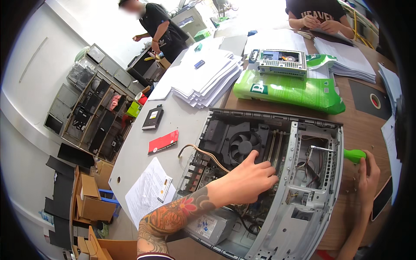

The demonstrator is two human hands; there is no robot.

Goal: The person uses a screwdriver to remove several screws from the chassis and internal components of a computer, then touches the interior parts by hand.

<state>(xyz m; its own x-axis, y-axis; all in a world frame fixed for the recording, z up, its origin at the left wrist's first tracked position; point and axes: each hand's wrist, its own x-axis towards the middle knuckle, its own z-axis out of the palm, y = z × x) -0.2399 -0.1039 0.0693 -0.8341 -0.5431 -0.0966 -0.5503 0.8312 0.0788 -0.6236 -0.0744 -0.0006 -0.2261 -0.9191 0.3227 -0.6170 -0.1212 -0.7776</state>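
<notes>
An open desktop computer case (pixel 333 182) lies in front of me, its insides showing. My left hand (pixel 249 178) reaches over it beside the black cooling fan (pixel 242 145). The fingers curl down into the case, closed, with their tips and thumb hidden, so whatever they hold cannot be made out. At the case's right side, my right hand (pixel 368 175) grips the green handle of a screwdriver (pixel 354 156). The metal shaft passes through the case's side into the drive bay frame (pixel 308 167). Below my left wrist sits the silver power supply (pixel 210 225).
Left of the case lie an optical drive (pixel 153 118), a red packet (pixel 163 142) and a printed sheet (pixel 147 188). Beyond it are paper stacks (pixel 208 78) and a green bag (pixel 286 92) with a metal drive cage (pixel 282 63). A phone (pixel 381 198) lies right. Two people are farther back.
</notes>
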